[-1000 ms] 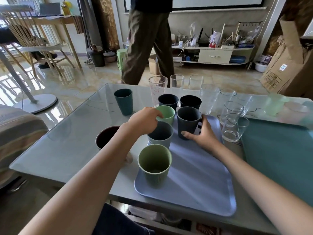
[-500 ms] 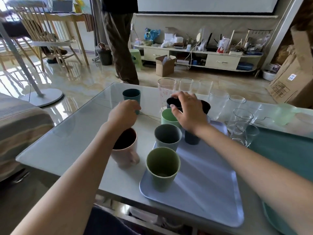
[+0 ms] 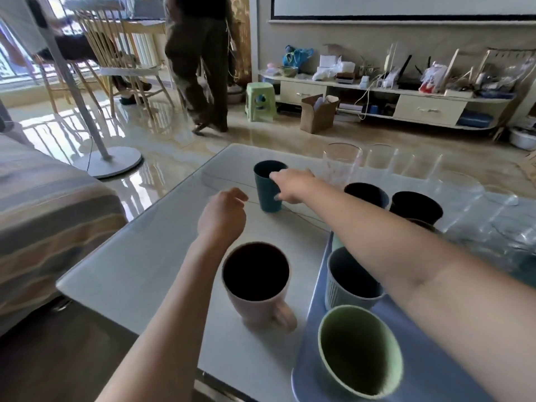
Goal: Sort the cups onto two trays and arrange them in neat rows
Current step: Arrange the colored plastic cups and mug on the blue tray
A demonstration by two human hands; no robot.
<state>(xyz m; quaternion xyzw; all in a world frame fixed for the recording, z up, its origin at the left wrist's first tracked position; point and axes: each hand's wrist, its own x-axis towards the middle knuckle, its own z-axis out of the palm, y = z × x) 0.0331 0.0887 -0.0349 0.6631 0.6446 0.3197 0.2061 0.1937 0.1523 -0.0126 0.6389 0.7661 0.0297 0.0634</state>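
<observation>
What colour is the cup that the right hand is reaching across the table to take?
Dark teal. The teal cup shows in the head view, standing on the table beside the right hand.

right hand point(image 3: 293, 185) now on teal cup point(image 3: 268, 187)

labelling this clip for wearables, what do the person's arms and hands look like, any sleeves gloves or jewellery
Both forearms are bare for all that shows of them, with no sleeve in view. The left hand and the right hand wear no gloves, and no watch, bracelet or ring shows on either. The fingertips are too blurred to tell anything about the nails.
</observation>
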